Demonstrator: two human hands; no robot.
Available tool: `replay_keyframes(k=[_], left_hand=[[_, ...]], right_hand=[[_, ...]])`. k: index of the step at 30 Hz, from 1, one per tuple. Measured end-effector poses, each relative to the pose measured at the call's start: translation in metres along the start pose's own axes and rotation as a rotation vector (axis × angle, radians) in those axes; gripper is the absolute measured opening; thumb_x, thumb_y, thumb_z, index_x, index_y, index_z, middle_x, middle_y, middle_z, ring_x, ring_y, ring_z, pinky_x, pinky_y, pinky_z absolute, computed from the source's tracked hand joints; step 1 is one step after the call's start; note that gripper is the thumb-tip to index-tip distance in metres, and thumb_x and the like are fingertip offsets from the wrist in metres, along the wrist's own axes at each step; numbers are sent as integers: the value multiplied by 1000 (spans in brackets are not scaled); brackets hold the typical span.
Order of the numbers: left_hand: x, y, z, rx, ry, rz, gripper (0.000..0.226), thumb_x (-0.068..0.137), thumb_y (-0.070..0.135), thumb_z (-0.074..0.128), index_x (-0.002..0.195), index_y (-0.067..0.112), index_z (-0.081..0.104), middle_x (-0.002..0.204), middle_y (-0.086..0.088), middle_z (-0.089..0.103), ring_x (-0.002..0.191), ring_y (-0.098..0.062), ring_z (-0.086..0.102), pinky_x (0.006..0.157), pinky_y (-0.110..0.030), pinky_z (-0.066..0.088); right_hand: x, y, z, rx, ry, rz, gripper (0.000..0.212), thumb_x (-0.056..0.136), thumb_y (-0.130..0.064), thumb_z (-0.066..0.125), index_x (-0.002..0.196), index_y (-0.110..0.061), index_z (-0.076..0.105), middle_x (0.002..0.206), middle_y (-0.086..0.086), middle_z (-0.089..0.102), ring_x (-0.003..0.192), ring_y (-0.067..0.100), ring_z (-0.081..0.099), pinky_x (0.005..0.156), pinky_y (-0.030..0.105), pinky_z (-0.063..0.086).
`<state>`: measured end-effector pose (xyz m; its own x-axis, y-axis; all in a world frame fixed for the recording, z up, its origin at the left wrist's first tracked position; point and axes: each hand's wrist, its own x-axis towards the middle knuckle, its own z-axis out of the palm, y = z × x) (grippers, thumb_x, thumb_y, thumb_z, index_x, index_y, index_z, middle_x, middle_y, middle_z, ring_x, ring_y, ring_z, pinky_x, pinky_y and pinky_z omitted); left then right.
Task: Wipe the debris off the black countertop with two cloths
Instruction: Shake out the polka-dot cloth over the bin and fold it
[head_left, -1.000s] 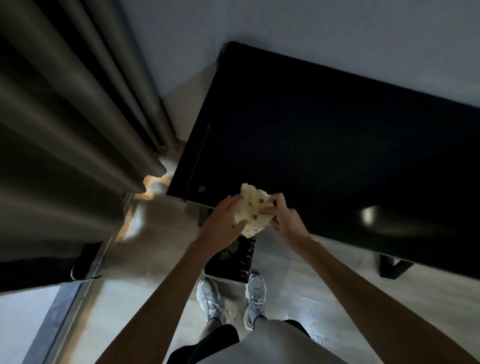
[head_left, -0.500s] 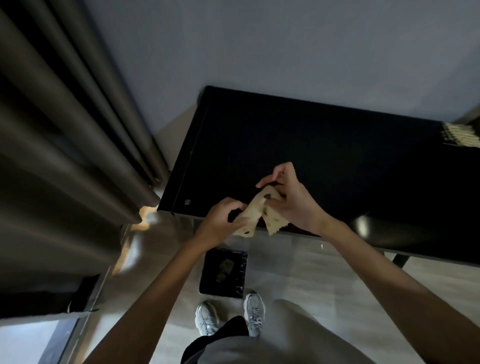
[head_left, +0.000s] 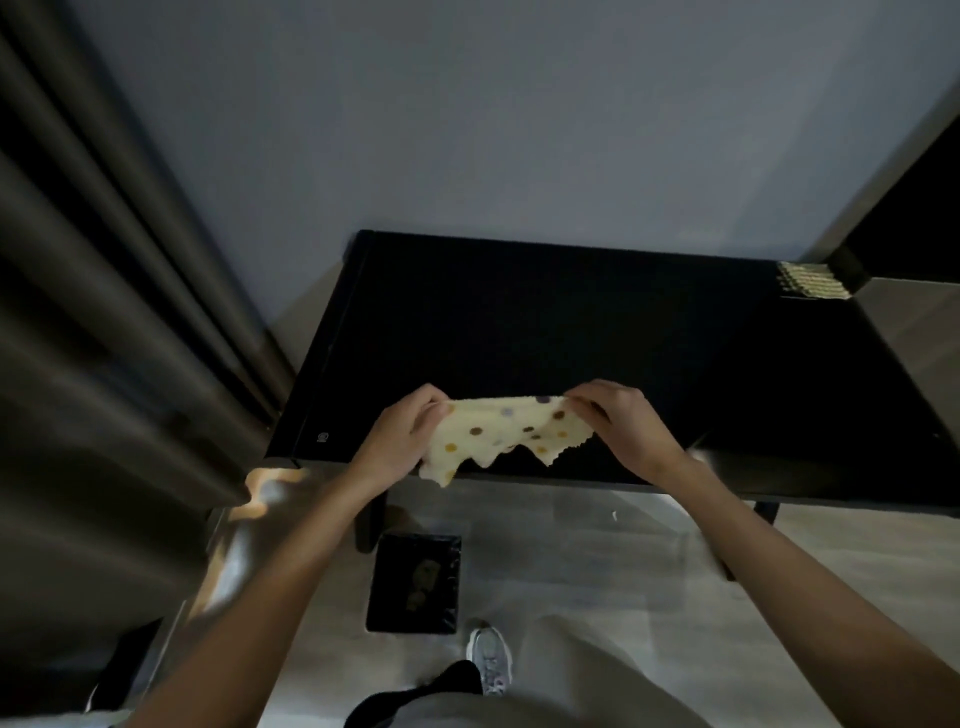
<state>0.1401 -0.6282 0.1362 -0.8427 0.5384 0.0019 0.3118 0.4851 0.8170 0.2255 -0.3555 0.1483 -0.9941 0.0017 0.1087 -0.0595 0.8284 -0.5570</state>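
A lined bin (head_left: 414, 584) sits on the floor just below the near edge of the black desk (head_left: 571, 332). Above that edge the left hand (head_left: 400, 441) and right hand (head_left: 621, 421) each pinch a top corner of the spotted cloth (head_left: 506, 434), fingers closed on it, so it hangs spread. To wipe well, I would lay it flat and sweep toward the bin; a second cloth (head_left: 810, 280) lies at the far right corner.
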Motion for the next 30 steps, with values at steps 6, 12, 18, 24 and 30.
replay_keyframes(k=[6,12,18,24,30], left_hand=[[15,17,-12,-91,-178,1,9,96,28,49,89,22,51,82,7,52,70,-1,52,59,-16,40],[12,-2,-11,195,-177,36,3,90,24,59,93,23,59,89,3,50,83,-11,52,67,-19,36],[6,2,7,155,-38,-15,14,85,31,66,87,18,69,73,2,65,71,-13,64,63,-33,56],[29,25,39,109,-110,-11,20,89,36,59,96,19,68,83,4,68,78,-8,64,67,-26,51],[68,63,96,74,-107,-49,21,85,35,65,94,17,69,85,4,68,82,-7,64,73,-27,53]], right_hand=[[-22,-11,-9,160,112,197,14,103,-23,41,102,-21,54,78,0,59,63,15,56,55,25,44],[-53,-14,-6,524,313,521,11,87,-17,68,97,-19,62,83,-2,66,79,10,64,70,21,51],[-92,-9,-15,780,476,753,36,81,-9,74,113,-12,57,95,9,65,84,18,67,57,23,58],[-113,32,-32,789,620,953,57,74,-19,82,119,-10,47,98,9,61,84,17,65,58,22,52],[-129,109,-68,1105,566,1015,47,75,-6,79,115,-14,55,117,16,60,103,27,63,78,33,57]])
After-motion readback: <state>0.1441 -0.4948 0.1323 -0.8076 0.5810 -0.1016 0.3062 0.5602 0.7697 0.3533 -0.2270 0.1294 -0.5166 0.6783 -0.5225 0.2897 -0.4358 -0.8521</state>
